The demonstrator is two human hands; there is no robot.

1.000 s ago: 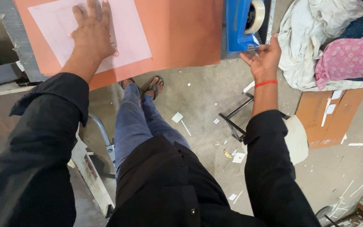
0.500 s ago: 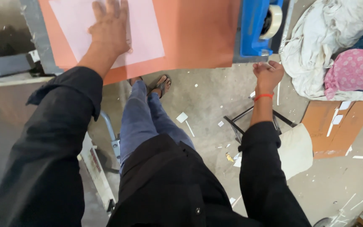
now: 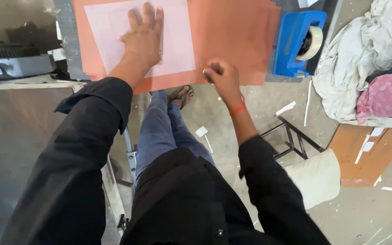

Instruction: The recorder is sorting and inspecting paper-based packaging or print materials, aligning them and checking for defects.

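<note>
Fingers [image 3: 147, 20] of left hand [image 3: 144, 43] spread flat, palm down, pressing on white paper sheet [image 3: 178, 41] near the worktable's near edge. Nothing gripped there, only pinned. White sheet lying on top of orange card stack [image 3: 232, 31], which covers most of the worktable [image 3: 69, 50] and overhangs its near edge slightly.

Right hand [image 3: 223, 77] curled into a loose fist at the near edge of the orange stack, fingertips [image 3: 210, 71] pinched together; something small and pale possibly between them, too small to tell. Red band [image 3: 237, 109] round the right wrist.

Blue tape dispenser [image 3: 296, 43] with 1 roll of pale tape [image 3: 313, 41], standing at the worktable's right edge, just beside the orange stack, apart from the right hand.

Dark machine part [image 3: 10, 66] off the worktable's left edge.

Below, on the floor: sandalled foot [image 3: 183, 96] under the near edge, black metal stool frame [image 3: 291, 136], cream cushion [image 3: 316, 179], brown cardboard piece [image 3: 364, 156] with white paper scraps, heap of white cloth [image 3: 359, 59] and pink patterned cloth [image 3: 386, 97] at right.
</note>
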